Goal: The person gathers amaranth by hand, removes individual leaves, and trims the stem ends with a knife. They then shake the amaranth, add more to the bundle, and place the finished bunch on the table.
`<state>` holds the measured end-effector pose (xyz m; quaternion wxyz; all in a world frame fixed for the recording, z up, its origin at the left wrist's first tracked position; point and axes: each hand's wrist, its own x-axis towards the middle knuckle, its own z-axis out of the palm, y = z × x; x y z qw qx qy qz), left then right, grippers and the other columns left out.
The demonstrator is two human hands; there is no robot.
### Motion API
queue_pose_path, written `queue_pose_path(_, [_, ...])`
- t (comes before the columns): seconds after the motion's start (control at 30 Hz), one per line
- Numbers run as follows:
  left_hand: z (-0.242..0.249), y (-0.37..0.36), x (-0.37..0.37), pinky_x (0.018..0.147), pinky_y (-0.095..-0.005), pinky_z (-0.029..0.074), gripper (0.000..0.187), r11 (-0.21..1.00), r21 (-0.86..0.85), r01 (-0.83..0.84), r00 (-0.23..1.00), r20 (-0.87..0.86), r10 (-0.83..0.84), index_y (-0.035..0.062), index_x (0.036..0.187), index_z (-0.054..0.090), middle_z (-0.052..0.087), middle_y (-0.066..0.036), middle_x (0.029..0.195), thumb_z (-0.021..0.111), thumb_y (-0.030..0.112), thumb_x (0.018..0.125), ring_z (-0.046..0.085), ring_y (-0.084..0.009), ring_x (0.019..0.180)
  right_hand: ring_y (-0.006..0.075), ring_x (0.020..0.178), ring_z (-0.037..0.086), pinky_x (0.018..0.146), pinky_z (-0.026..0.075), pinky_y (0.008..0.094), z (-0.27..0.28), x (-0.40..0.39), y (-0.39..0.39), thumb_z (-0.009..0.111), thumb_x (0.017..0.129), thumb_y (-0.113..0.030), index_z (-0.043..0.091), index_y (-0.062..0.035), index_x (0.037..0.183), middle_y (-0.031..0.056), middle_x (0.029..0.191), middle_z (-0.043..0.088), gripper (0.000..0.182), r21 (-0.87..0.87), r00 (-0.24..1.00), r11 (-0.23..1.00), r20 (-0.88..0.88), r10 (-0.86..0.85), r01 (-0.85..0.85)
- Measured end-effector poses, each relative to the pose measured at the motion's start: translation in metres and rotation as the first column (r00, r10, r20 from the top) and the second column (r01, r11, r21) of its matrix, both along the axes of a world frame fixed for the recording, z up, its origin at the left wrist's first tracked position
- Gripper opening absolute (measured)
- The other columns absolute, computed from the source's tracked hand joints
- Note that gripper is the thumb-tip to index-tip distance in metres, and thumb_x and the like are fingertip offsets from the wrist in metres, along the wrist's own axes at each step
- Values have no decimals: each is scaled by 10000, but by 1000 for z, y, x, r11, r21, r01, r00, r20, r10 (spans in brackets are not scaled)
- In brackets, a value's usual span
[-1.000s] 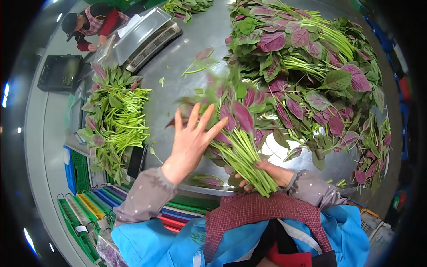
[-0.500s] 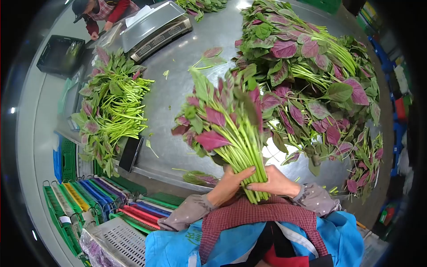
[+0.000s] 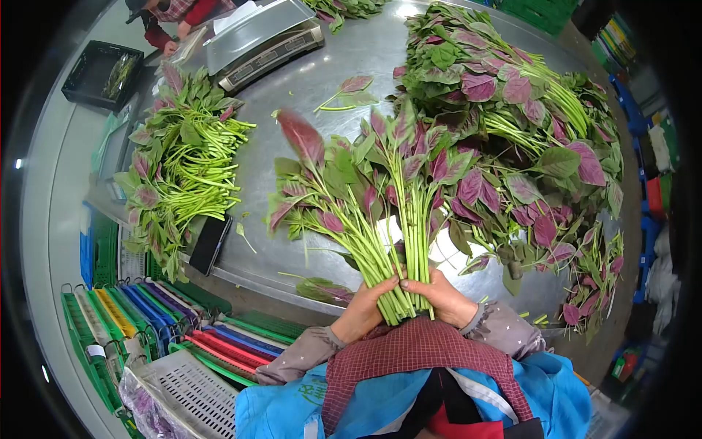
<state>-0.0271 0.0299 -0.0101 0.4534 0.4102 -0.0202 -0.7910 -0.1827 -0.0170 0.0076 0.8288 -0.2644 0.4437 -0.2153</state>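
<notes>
My left hand (image 3: 365, 307) is closed around the stems of one part of a bunch of amaranth greens (image 3: 344, 227), its purple and green leaves fanning up and to the left. Beside it, my right hand (image 3: 443, 296) grips the other part of the stems (image 3: 417, 241), which stand nearly upright. Both hands are close together at the cut stem ends, in front of my apron. Past the leaf tips a loose leafy sprig (image 3: 351, 91) lies on the metal table (image 3: 281, 175).
A large heap of amaranth (image 3: 504, 95) covers the table's right side. Trimmed bunches (image 3: 190, 161) lie left, near a dark phone-like slab (image 3: 210, 245). A scale (image 3: 267, 47) stands at the back, a person (image 3: 175, 18) behind it. Colored crates (image 3: 153, 314) stand below left.
The single bunch has been split into two fanned parts, one in each hand. The left part has tilted to the left, and the view has shifted slightly.
</notes>
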Motion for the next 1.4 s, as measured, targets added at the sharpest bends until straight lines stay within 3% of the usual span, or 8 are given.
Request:
queue_pose_path(0.5, [52,-13,52,615,-318,464,291,987,-118,-110,977,-197,85,27,1110,435,514,-58,785,520,160,866,532,-167,693,53,459,430,393,339,196,67,-47,-51,516,857,-130,478,-27,916,-2,648,491,124,-570,951,804,-307,-19,-168])
queue_pose_path(0.7, [125,-26,86,600,-326,452,526,832,-553,52,959,260,113,15,1160,386,475,-49,695,667,174,743,515,-173,653,53,426,416,375,311,181,136,-72,-64,465,885,-203,480,-6,954,49,669,555,209,-751,937,641,-93,-336,156])
queue_pose_path(0.83, [112,-51,96,551,-286,451,397,938,-307,164,840,542,31,-13,1109,428,505,-48,714,611,128,786,538,-153,633,62,426,416,378,309,183,96,-77,-108,438,888,-189,481,-18,968,26,648,552,194,-747,895,650,-377,-237,-142])
queue_pose_path(0.87, [117,-60,104,530,-270,448,343,938,-243,247,720,694,-10,-24,1090,445,517,-49,720,582,112,806,543,-145,617,56,451,435,384,310,172,94,-76,-115,447,881,-186,500,-31,964,18,637,545,184,-980,810,32,-182,-558,-198])
queue_pose_path(0.9, [133,-61,119,481,-239,435,253,889,-361,282,639,762,106,-26,1024,493,532,-48,705,568,95,814,533,-127,551,47,472,452,394,315,157,143,-84,-92,447,886,-188,513,-40,964,13,639,546,180,-830,822,556,-348,-450,-47])
queue_pose_path(0.97, [159,-63,118,457,-235,419,152,853,-516,-82,813,460,357,-26,900,550,551,-54,703,578,83,799,504,-112,507,40,474,450,399,317,157,150,-91,-92,449,893,-194,513,-53,963,4,634,540,170,-811,844,558,-169,-510,174])
queue_pose_path(1.1, [132,-88,119,456,-229,422,174,920,-326,217,661,743,108,-37,920,525,548,-62,685,569,98,821,509,-104,513,41,447,415,385,294,164,126,-59,-116,470,899,-220,485,-43,926,3,618,513,179,-808,855,581,-229,-466,100])
queue_pose_path(1.4, [125,-86,68,479,-262,461,205,862,-500,-80,833,441,334,9,915,541,546,-38,659,622,138,777,533,-108,533,51,474,410,385,271,168,133,15,-98,456,893,-221,465,-55,930,13,656,493,170,-676,874,654,-28,-484,341])
